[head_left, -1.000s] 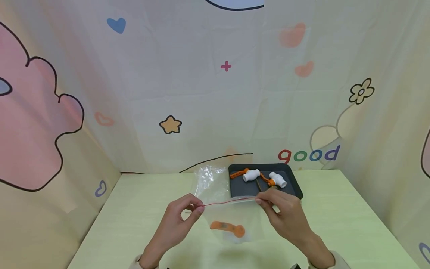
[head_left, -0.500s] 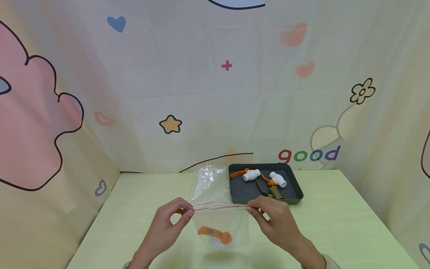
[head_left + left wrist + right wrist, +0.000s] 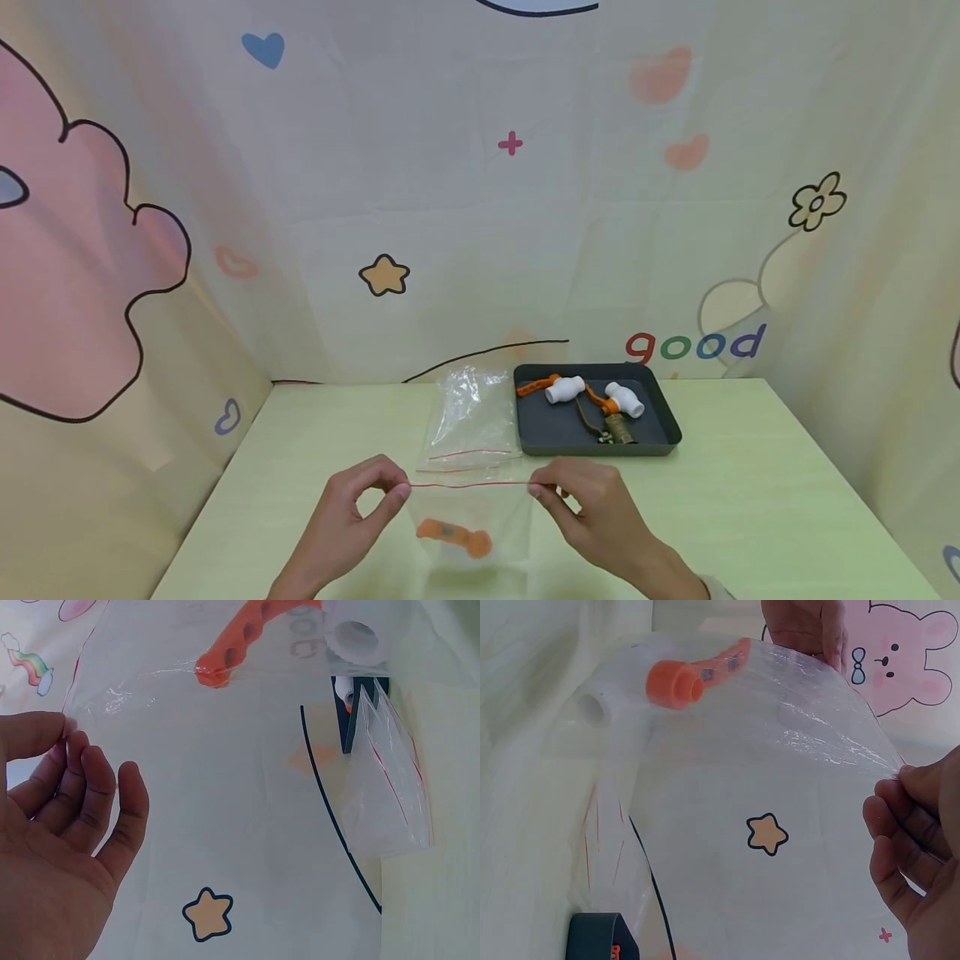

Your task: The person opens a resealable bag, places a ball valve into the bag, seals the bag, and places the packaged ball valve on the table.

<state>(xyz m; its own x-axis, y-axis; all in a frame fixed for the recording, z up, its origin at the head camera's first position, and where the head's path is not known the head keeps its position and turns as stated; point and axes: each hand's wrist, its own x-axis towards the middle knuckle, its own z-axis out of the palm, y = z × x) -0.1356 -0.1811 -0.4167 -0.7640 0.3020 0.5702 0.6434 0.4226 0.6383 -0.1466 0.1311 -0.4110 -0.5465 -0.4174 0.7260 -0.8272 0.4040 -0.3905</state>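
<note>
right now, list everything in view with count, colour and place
Table: 1, pale green, lower part of head view
Tray: 1, dark grey, on table
Held bag: 1, clear with red seal, raised in front of tray
Bagged valve: 1, white and orange, in held bag
Other valves: 2, white and orange, in tray
Metal fitting: 1, brass-coloured, in tray
Loose bags: count unclear, clear with red lines, left of tray
Backdrop: 1, pale with coloured prints, behind table
Sleeve: 1, beige, at right wrist
Left hand: 1, bare, pinching held bag's left end
Right hand: 1, bare, pinching held bag's right end
</note>
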